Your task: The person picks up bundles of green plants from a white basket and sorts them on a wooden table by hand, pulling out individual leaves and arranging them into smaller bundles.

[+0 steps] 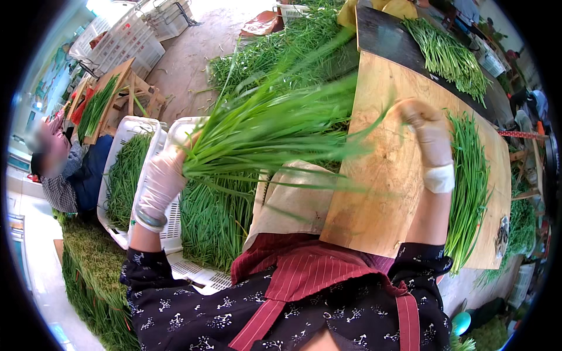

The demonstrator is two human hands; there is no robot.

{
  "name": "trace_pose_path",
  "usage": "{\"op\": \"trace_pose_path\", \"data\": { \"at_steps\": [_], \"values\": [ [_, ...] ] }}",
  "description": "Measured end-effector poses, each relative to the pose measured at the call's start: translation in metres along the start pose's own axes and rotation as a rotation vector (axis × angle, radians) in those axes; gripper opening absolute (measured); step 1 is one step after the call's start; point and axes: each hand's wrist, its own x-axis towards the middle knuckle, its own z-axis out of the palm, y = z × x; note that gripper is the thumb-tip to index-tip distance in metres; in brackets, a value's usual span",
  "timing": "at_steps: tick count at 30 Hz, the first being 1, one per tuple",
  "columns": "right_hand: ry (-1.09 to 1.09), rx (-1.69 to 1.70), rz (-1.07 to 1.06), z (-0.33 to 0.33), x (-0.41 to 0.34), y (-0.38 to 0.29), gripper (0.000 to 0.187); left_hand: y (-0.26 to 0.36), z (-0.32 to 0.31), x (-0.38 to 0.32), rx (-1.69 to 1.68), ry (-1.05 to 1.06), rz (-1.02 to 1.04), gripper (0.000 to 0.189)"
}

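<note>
My left hand, in a pale glove with a bangle at the wrist, grips a bunch of long green garlic chives by one end. The leaves fan out to the right, blurred at their tips, over the edge of a plywood board. Over that board is my right hand, gloved too, with its fingers curled; leaf tips reach towards it, and whether it pinches any is unclear. A laid-out row of chives lies on the board, right of my right forearm.
White plastic crates of greens stand below my left hand. A large heap of greens lies ahead. Beyond the board, more chives lie on a dark tabletop. A person sits at the left beside stacked bundles.
</note>
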Motion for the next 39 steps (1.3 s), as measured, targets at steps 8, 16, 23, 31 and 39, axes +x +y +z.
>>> {"op": "trace_pose_path", "data": {
  "at_steps": [8,16,23,31,39],
  "values": [
    [0.908,0.224,-0.668,0.013,-0.008,-0.079,0.019,-0.035,-0.038,-0.003,0.490,0.220,0.095,0.060],
    [0.001,-0.840,-0.477,0.023,0.034,0.014,0.027,-0.043,-0.047,-0.030,0.545,0.348,0.094,0.051],
    [0.128,-0.569,-1.066,0.114,-0.008,-0.051,0.016,-0.039,-0.045,-0.030,0.544,0.320,0.140,0.050],
    [-0.288,-1.090,-0.738,0.114,-0.014,0.004,0.004,-0.036,-0.047,-0.025,0.518,0.329,0.176,0.048],
    [0.069,-0.662,-0.879,0.112,-0.032,-0.041,0.053,-0.042,-0.040,-0.031,0.536,0.313,0.163,0.047]
  ]
}}
